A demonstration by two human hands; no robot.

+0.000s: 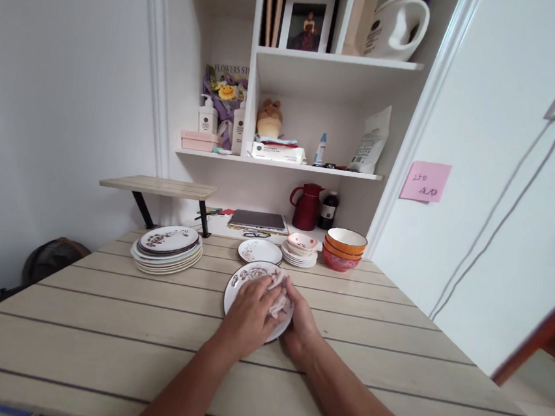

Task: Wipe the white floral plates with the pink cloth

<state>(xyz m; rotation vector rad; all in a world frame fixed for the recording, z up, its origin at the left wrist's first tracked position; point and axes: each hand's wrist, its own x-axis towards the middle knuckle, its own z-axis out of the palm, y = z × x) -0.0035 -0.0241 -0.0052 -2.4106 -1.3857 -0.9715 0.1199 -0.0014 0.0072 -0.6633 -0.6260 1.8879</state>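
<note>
A white floral plate (243, 282) with a dark rim lies on the pale slatted table (99, 322) in front of me. My left hand (248, 313) lies on top of it, fingers pressed onto a crumpled pinkish cloth (279, 300) on the plate's surface. At the plate's right edge, my right hand (299, 328) is curled around the rim.
A stack of floral plates (167, 248) sits at the back left. Further back are a single small plate (260, 251), a stack of small dishes (300, 252) and orange bowls (345, 248). Shelves (281, 164) with bottles, a red jug (306, 206) and clutter rise behind.
</note>
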